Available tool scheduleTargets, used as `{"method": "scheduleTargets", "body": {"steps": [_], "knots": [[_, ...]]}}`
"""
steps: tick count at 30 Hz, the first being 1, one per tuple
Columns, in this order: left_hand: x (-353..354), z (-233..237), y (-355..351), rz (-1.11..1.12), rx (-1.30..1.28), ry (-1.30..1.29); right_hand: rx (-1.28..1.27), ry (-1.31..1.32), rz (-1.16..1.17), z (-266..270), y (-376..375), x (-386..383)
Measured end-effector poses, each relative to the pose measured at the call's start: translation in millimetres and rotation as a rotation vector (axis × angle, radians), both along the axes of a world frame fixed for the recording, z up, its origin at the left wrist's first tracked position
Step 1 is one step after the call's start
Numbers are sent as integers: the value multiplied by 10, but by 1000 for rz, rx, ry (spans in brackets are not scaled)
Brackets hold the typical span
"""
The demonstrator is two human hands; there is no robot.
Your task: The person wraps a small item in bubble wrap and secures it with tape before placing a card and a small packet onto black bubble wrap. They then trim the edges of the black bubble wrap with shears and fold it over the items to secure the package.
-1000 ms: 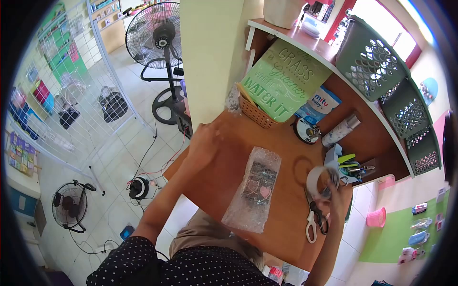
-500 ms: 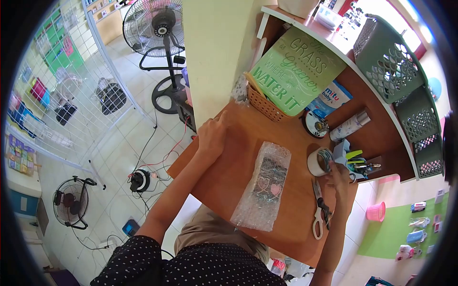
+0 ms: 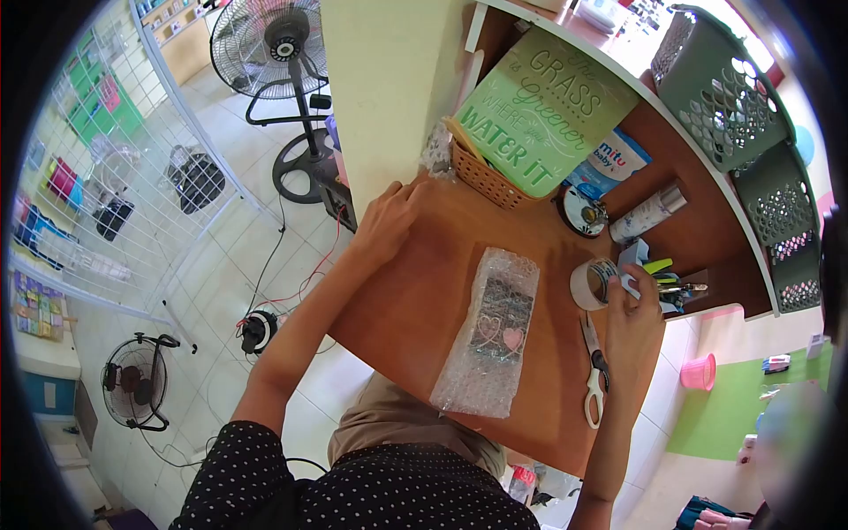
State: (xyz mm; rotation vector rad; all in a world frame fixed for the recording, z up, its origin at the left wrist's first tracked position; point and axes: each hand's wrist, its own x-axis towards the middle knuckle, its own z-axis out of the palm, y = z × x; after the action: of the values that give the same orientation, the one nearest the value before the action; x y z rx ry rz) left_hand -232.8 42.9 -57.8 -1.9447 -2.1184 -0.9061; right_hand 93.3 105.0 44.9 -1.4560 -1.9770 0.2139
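A bubble-wrapped package [image 3: 490, 336], with dark contents and pink heart shapes showing through, lies flat on the brown desk [image 3: 397, 300]. My left hand [image 3: 389, 221] rests at the desk's far left edge, holding nothing, its fingers loosely bent on the wood. My right hand [image 3: 634, 322] is at the right side, with thumb and forefinger apart beside a roll of clear tape [image 3: 590, 284] and in front of a light-blue pen holder [image 3: 632, 258]. Just below the tape lie scissors [image 3: 594, 380] with white and black handles, partly overlapped by my right wrist.
Along the back of the desk stand a woven basket [image 3: 495, 181], a green lettered sign [image 3: 548, 115], a blue-white pack [image 3: 609, 165] and a spray can [image 3: 649, 212]. Green plastic baskets [image 3: 720, 106] sit on the shelf above. Fans [image 3: 284, 49] and cables occupy the floor at left.
My right hand has moved up slightly from the tape roll toward the pen holder. My left hand's fingers have drawn in a little at the desk edge. The view has shifted slightly.
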Motion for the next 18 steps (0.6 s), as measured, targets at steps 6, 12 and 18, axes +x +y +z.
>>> {"method": "scheduleTargets", "body": {"steps": [6,12,18], "knots": [[72,690,-59,-155,267,9,67,175,209,123,-290,-297],[507,1184,-334,-421,368,-25,209,99,542,257,-436,-664],[792,1295,-483,-559,490,-2,189,53,695,287,-516,-622]]}}
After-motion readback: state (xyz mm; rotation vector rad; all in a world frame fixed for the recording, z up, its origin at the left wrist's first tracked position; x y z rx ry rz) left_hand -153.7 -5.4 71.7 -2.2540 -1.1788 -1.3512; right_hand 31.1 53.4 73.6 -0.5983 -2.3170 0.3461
